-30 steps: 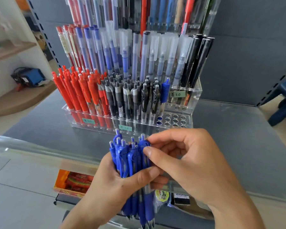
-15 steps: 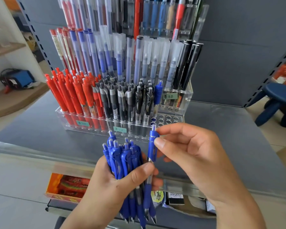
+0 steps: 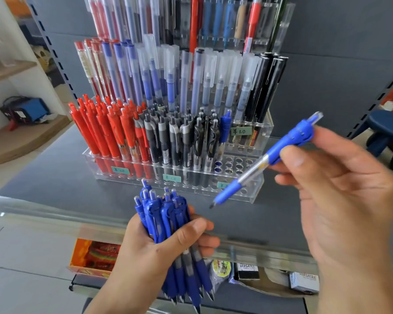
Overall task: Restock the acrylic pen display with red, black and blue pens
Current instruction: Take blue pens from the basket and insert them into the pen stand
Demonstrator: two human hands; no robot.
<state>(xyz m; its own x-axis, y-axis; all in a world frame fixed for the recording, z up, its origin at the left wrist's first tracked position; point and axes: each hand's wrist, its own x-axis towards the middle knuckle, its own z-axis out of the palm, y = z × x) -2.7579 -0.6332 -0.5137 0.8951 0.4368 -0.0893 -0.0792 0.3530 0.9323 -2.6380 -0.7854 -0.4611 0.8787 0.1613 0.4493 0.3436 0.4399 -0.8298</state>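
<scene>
1. Left hand (image 3: 159,250), near centre: fingers and thumb curled tight round a bundle of blue pens (image 3: 166,223), clicker ends up, tips pointing down past the near edge of the shelf.
2. Right hand (image 3: 340,191), near right: thumb and fingertips pinch a single blue pen (image 3: 266,159) at mid-barrel. Pen tilted, tip down-left, clicker up-right. Apart from the bundle.
3. Single pen's tip hangs above the near right corner of the acrylic display (image 3: 256,193); not touching it as far as can be told.
4. Display front tier, left to right: red pens (image 3: 104,130), black pens (image 3: 182,141), then one blue pen (image 3: 225,128) standing alone. To the right of it, open holes (image 3: 236,163).
5. Behind: taller tiers of capped pens (image 3: 168,75), red, blue, frosted and black.
6. Display stands on a grey shelf (image 3: 55,177) with a clear front rail.
7. Far right: a dark blue stool (image 3: 386,130) on the floor.
</scene>
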